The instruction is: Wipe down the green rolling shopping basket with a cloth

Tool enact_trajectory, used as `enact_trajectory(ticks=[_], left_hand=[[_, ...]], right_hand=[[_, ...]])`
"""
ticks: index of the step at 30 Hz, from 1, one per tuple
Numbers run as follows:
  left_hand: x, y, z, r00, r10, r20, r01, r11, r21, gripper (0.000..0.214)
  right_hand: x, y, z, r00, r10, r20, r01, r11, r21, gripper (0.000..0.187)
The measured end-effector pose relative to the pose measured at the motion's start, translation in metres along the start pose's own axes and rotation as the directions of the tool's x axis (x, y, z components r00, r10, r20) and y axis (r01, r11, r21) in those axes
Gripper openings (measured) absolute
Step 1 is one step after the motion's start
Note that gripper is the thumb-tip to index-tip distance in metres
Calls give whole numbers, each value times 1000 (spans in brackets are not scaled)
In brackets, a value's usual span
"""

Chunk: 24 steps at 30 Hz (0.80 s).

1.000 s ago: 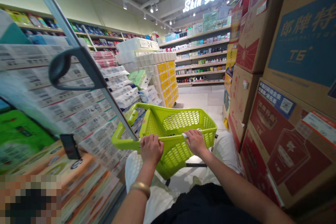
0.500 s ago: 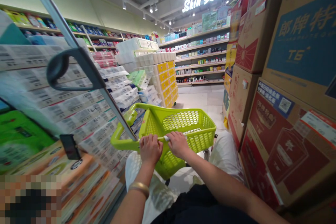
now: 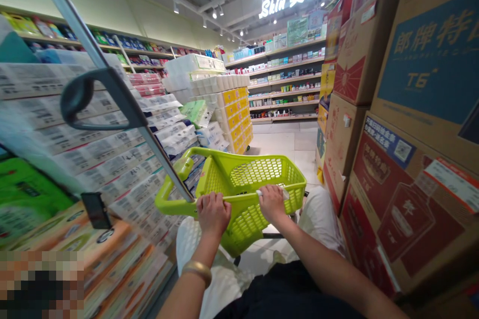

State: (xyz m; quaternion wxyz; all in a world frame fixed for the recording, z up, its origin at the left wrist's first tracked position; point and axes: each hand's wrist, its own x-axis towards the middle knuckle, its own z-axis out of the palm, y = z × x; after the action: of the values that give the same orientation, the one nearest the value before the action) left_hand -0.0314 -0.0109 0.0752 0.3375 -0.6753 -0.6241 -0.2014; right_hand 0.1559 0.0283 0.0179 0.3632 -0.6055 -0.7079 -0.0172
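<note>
A lime-green rolling shopping basket [image 3: 273, 172] with holed sides stands in front of my knees, its inner side partly hidden. My left hand [image 3: 214, 213] is closed over its near rim, close to the left corner. Farther right along the same rim, my right hand [image 3: 272, 203] is closed on a white tissue [image 3: 285, 194], which pokes out on both sides of the fingers and touches the rim. From the basket's left corner a metal pole [image 3: 164, 159] rises, leaning left, with a dark grey loop handle [image 3: 101, 99] on it.
Stacked cartons [image 3: 415, 194] wall the right side. Paper packs [image 3: 93, 134] are piled at left, with a small black stand [image 3: 96, 210] nearer me. Ahead, a pale tiled floor [image 3: 288, 142] leads to filled shelves [image 3: 286, 79].
My right hand has slid right along the basket's near rim with the white tissue. My left hand keeps its grip near the left corner. The view has shifted slightly.
</note>
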Motion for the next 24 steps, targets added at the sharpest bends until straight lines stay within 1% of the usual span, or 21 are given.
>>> enact_trajectory(ticks=[2, 4, 5, 7, 9, 10, 14, 16, 18, 21, 24], left_hand=[[0, 0, -1, 1000, 0, 4, 0, 1000, -6, 17], [0, -1, -2, 1000, 6, 11, -6, 1000, -5, 17], [0, -2, -2, 1000, 10, 15, -10, 1000, -4, 17], [0, -5, -1, 999, 25, 23, -25, 1000, -3, 18], [0, -7, 1, 999, 44, 27, -44, 999, -4, 18], [0, -9, 2, 998, 53, 27, -53, 999, -2, 18], [4, -13, 6, 997, 66, 33, -66, 998, 14, 18], [8, -16, 7, 996, 68, 60, -70, 997, 19, 19], [14, -21, 8, 992, 67, 105, -69, 997, 17, 21], [22, -31, 11, 984, 56, 167, -56, 998, -8, 26], [23, -37, 14, 987, -15, 159, 15, 1000, 6, 39]], right_hand=[[1, -28, 5, 997, -64, 41, 62, 997, 44, 13], [2, -49, 8, 988, -134, 75, 128, 988, 84, 15], [3, -54, 9, 982, -168, 91, 159, 982, 98, 17], [4, -54, 8, 966, -231, 116, 220, 970, 106, 19], [5, -40, 5, 954, -271, 129, 261, 961, 89, 20], [6, -29, 2, 954, -271, 128, 264, 962, 71, 20], [7, 21, -9, 977, -190, 98, 193, 981, -21, 18], [9, 43, -15, 984, -149, 99, 156, 986, -63, 17], [10, 58, -19, 990, -99, 106, 109, 989, -101, 17], [10, 65, -22, 992, -40, 116, 55, 989, -137, 19], [6, 58, -20, 989, -33, 142, 54, 987, -149, 21]])
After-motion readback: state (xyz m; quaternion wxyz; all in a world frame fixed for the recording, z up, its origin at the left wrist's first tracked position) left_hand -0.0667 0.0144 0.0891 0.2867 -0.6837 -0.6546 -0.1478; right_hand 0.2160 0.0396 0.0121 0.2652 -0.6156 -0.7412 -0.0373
